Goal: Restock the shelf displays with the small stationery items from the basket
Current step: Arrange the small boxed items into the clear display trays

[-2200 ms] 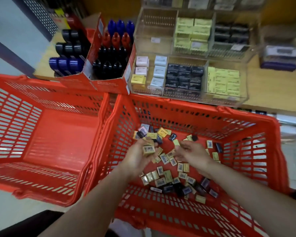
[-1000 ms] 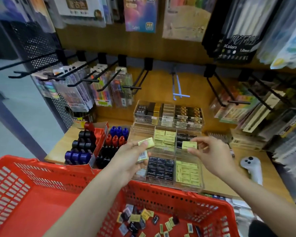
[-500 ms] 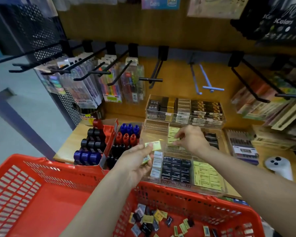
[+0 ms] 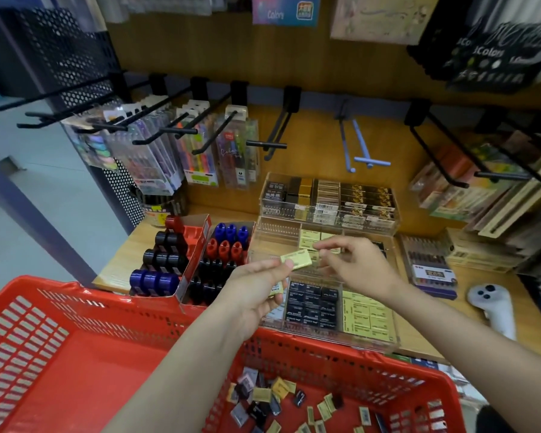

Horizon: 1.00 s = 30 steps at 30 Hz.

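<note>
We stand before a wooden shelf (image 4: 341,145) hung with black hooks (image 4: 175,131) and pen packs, its ledge carrying clear acrylic display trays (image 4: 369,343) near the middle and cartons of capped bottles (image 4: 181,264) toward the left edge. A white controller (image 4: 494,307) lies near the ledge's right edge.

Half a second ago our right hand (image 4: 361,265) reached into the middle tray's yellow compartment; now it has drawn back over the tray, thumb and fingers curled. Something pale shows at the fingertips, but we cannot tell whether it is a held box or stock behind them. We judge that the box carried up a second ago has gone in.

Our left hand (image 4: 256,287) still pinches a yellow box (image 4: 295,260) at its fingertips, over the tray's left edge, with another small box tucked against the palm. The right hand sits just beside that yellow box, so a hand-over looks likely next.

Many small items (image 4: 281,401) remain loose in the red basket (image 4: 356,360) below the ledge's front edge; the second red basket (image 4: 60,354) at left holds none that we can see. Restocking is far from done.
</note>
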Available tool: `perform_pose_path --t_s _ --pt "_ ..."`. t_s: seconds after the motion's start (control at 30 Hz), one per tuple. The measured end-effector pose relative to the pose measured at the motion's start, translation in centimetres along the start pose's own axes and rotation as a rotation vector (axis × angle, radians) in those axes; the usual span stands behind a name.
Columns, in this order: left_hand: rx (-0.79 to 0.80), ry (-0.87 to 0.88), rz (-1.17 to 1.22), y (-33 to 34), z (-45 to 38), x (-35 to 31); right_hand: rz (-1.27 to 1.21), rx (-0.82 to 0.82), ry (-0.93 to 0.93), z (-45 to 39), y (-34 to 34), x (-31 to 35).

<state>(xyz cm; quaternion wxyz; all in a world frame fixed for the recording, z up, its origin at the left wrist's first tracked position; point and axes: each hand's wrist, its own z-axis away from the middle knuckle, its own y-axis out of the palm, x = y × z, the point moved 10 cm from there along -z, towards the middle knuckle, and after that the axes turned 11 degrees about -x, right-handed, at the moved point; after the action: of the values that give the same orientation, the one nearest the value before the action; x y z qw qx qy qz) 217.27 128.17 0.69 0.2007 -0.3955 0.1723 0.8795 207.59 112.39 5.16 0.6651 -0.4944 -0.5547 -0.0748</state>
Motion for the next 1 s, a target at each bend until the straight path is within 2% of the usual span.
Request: perform_pose_path --t_s 0.03,0.1,0.23,0.3,0.4,0.5,0.67,0.9,1.0 --pt "-0.001 0.002 -0.008 0.1 0.1 0.0 -0.180 0.068 0.044 0.9 0.3 0.7" --pt "0.005 0.009 -0.030 0.5 0.5 0.0 -0.244 0.132 -0.023 2.2 0.3 2.5" --pt "0.038 0.015 -0.052 1.5 1.3 0.1 0.033 -0.008 -0.282 2.8 -1.0 5.0" --pt "0.034 -0.014 0.004 1.8 1.2 0.2 0.181 -0.084 -0.307 2.0 -1.9 4.7" --pt "0.011 -0.064 0.105 1.6 0.8 0.3 0.428 -0.136 -0.195 -0.3 -3.4 1.9" --pt "0.036 -0.072 0.092 1.7 0.6 0.3 0.649 -0.067 -0.061 -2.2 -2.7 -0.8" --pt "0.047 -0.055 0.075 1.7 0.3 0.3 0.727 -0.004 0.116 -4.4 -0.6 -2.6" --pt "0.077 -0.060 0.087 2.0 0.1 0.2 0.918 0.001 0.105 -5.4 -0.5 -2.8" --pt "0.071 -0.056 0.098 1.9 0.1 0.2 0.855 -0.002 0.086 -5.2 -0.2 -2.9"
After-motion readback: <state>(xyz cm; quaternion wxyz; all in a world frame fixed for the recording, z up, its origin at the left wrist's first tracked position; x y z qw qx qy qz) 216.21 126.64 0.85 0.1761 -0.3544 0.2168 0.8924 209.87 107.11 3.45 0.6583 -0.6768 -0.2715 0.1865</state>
